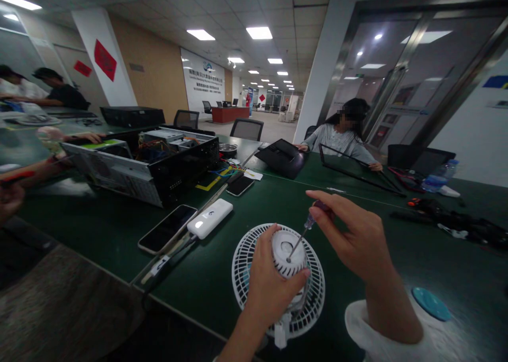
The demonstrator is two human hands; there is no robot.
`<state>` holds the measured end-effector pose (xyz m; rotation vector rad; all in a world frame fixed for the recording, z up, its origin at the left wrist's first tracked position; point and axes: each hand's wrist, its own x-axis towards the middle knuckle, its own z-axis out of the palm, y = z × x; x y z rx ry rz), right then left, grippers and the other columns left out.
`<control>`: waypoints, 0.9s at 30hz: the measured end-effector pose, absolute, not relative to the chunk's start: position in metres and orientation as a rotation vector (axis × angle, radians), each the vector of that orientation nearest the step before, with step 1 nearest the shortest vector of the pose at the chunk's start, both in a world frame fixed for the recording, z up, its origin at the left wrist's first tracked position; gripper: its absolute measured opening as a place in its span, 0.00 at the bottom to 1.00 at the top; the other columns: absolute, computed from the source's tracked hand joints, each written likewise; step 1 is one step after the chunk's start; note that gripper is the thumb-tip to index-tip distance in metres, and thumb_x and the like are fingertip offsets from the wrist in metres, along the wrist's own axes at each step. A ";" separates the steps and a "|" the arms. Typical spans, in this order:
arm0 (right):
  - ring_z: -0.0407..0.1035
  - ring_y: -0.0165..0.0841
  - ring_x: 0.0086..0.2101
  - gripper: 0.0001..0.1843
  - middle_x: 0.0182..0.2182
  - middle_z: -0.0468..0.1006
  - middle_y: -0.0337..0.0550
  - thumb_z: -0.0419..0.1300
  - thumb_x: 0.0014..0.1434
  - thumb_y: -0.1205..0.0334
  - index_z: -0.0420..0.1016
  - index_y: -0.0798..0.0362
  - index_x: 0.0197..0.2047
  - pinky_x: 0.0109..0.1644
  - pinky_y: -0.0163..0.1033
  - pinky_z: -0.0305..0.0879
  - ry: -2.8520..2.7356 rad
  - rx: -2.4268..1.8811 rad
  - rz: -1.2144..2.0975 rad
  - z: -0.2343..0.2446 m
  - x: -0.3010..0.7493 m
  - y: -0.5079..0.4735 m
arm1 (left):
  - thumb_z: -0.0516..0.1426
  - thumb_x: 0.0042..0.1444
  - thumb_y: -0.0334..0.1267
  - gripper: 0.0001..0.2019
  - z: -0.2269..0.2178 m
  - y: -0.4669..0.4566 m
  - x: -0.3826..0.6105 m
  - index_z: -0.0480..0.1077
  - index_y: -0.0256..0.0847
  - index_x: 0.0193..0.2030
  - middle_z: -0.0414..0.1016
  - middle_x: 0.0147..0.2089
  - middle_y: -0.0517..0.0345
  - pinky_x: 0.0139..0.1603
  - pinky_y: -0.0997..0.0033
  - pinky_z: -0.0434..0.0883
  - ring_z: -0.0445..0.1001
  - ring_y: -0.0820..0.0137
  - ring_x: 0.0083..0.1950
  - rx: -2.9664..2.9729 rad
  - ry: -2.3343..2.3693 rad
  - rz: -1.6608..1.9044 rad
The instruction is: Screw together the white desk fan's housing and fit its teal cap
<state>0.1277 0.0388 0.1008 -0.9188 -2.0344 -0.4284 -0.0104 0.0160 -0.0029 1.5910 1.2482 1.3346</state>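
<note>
My left hand (270, 282) grips the round white motor housing (286, 245) of a small white desk fan, its fingers wrapped around the housing's lower side. The fan's white wire grille (313, 293) lies beneath the housing, partly hidden by my hand. My right hand (353, 235) pinches a small screwdriver (306, 228) with a dark handle, mostly hidden by my fingers. Its thin metal shaft slants down to the centre of the housing, and the tip sits in a central hole.
A dark green table holds several phones, a white power bank (209, 218), an open computer case (146, 163) with wires, dark tools (434, 214), and a blue disc (431, 304). A seated person (341, 137) works across it; another person's arm (27, 171) enters from the left.
</note>
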 end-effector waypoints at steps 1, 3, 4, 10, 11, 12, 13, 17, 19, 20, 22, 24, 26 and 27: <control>0.70 0.30 0.28 0.11 0.30 0.76 0.42 0.53 0.60 0.66 0.69 0.55 0.47 0.33 0.35 0.67 -2.030 -0.926 -0.411 0.100 0.128 0.040 | 0.62 0.43 0.33 0.35 -0.003 0.016 -0.011 0.54 0.44 0.58 0.60 0.59 0.51 0.61 0.53 0.56 0.59 0.57 0.60 1.594 1.243 1.336; 0.70 0.30 0.27 0.11 0.29 0.76 0.41 0.53 0.60 0.65 0.70 0.53 0.46 0.32 0.35 0.67 -2.017 -0.939 -0.376 0.100 0.130 0.042 | 0.62 0.43 0.34 0.34 -0.003 0.016 -0.011 0.54 0.44 0.58 0.60 0.59 0.51 0.62 0.53 0.55 0.59 0.58 0.60 1.598 1.238 1.344; 0.70 0.30 0.27 0.11 0.29 0.76 0.41 0.54 0.60 0.65 0.71 0.53 0.46 0.32 0.35 0.67 -2.011 -0.945 -0.359 0.099 0.130 0.044 | 0.62 0.43 0.34 0.34 -0.003 0.016 -0.011 0.54 0.43 0.58 0.60 0.59 0.51 0.62 0.53 0.56 0.59 0.58 0.60 1.600 1.238 1.345; 0.70 0.29 0.26 0.11 0.27 0.76 0.41 0.54 0.60 0.66 0.72 0.57 0.45 0.31 0.32 0.66 -1.998 -0.963 -0.281 0.099 0.132 0.049 | 0.62 0.42 0.33 0.34 -0.001 0.016 -0.010 0.54 0.42 0.58 0.60 0.59 0.50 0.62 0.52 0.54 0.59 0.58 0.61 1.592 1.261 1.339; 0.70 0.28 0.26 0.11 0.27 0.75 0.41 0.54 0.59 0.66 0.72 0.58 0.45 0.31 0.32 0.66 -1.998 -0.969 -0.271 0.099 0.132 0.049 | 0.62 0.42 0.33 0.34 -0.001 0.016 -0.010 0.54 0.42 0.58 0.60 0.59 0.50 0.62 0.52 0.54 0.58 0.58 0.61 1.591 1.258 1.341; 0.70 0.28 0.26 0.11 0.27 0.75 0.41 0.54 0.59 0.66 0.72 0.58 0.45 0.31 0.32 0.66 -1.996 -0.972 -0.262 0.098 0.132 0.049 | 0.62 0.42 0.33 0.34 -0.001 0.016 -0.010 0.54 0.42 0.58 0.60 0.59 0.50 0.62 0.53 0.54 0.58 0.57 0.61 1.588 1.257 1.344; 0.70 0.28 0.26 0.11 0.27 0.75 0.41 0.54 0.59 0.66 0.72 0.58 0.44 0.31 0.32 0.66 -1.995 -0.975 -0.252 0.098 0.132 0.050 | 0.62 0.42 0.34 0.34 0.000 0.016 -0.010 0.54 0.42 0.57 0.60 0.58 0.50 0.62 0.53 0.54 0.59 0.57 0.61 1.584 1.257 1.351; 0.69 0.28 0.26 0.11 0.27 0.75 0.40 0.54 0.59 0.65 0.73 0.57 0.44 0.30 0.32 0.66 -1.986 -0.988 -0.195 0.098 0.134 0.049 | 0.62 0.42 0.34 0.34 0.000 0.017 -0.010 0.55 0.41 0.57 0.61 0.58 0.49 0.61 0.52 0.55 0.59 0.57 0.60 1.585 1.259 1.350; 0.69 0.28 0.26 0.12 0.27 0.76 0.40 0.54 0.59 0.65 0.72 0.56 0.45 0.29 0.32 0.66 -1.987 -1.002 -0.162 0.098 0.135 0.049 | 0.62 0.42 0.33 0.34 0.000 0.016 -0.010 0.55 0.42 0.57 0.61 0.58 0.49 0.61 0.51 0.55 0.60 0.57 0.60 1.586 1.246 1.353; 0.70 0.28 0.26 0.12 0.28 0.76 0.40 0.54 0.59 0.64 0.72 0.55 0.45 0.29 0.32 0.66 -1.988 -1.009 -0.147 0.098 0.136 0.049 | 0.62 0.42 0.33 0.34 0.000 0.016 -0.010 0.55 0.42 0.57 0.61 0.58 0.50 0.62 0.51 0.55 0.60 0.57 0.60 1.578 1.244 1.364; 0.70 0.28 0.26 0.12 0.28 0.76 0.40 0.54 0.59 0.64 0.72 0.55 0.46 0.29 0.32 0.66 -1.990 -1.024 -0.125 0.097 0.137 0.049 | 0.62 0.42 0.33 0.34 0.000 0.016 -0.009 0.56 0.42 0.57 0.62 0.58 0.50 0.62 0.52 0.55 0.60 0.57 0.60 1.561 1.243 1.396; 0.70 0.28 0.27 0.12 0.29 0.77 0.41 0.54 0.59 0.64 0.72 0.55 0.46 0.30 0.33 0.66 -1.989 -1.026 -0.122 0.097 0.138 0.049 | 0.62 0.42 0.34 0.34 -0.001 0.016 -0.009 0.56 0.42 0.57 0.62 0.58 0.50 0.62 0.52 0.55 0.60 0.57 0.60 1.561 1.241 1.403; 0.70 0.29 0.27 0.12 0.29 0.77 0.41 0.54 0.59 0.64 0.73 0.55 0.46 0.31 0.33 0.67 -1.984 -1.027 -0.125 0.097 0.139 0.050 | 0.62 0.42 0.33 0.34 -0.001 0.017 -0.009 0.56 0.42 0.57 0.62 0.58 0.50 0.62 0.51 0.55 0.60 0.57 0.60 1.571 1.238 1.392; 0.70 0.29 0.27 0.12 0.29 0.77 0.41 0.54 0.59 0.64 0.73 0.55 0.46 0.32 0.33 0.67 -1.984 -1.028 -0.126 0.097 0.139 0.050 | 0.62 0.42 0.33 0.34 -0.001 0.017 -0.009 0.56 0.42 0.57 0.62 0.58 0.50 0.62 0.51 0.55 0.60 0.56 0.60 1.576 1.238 1.384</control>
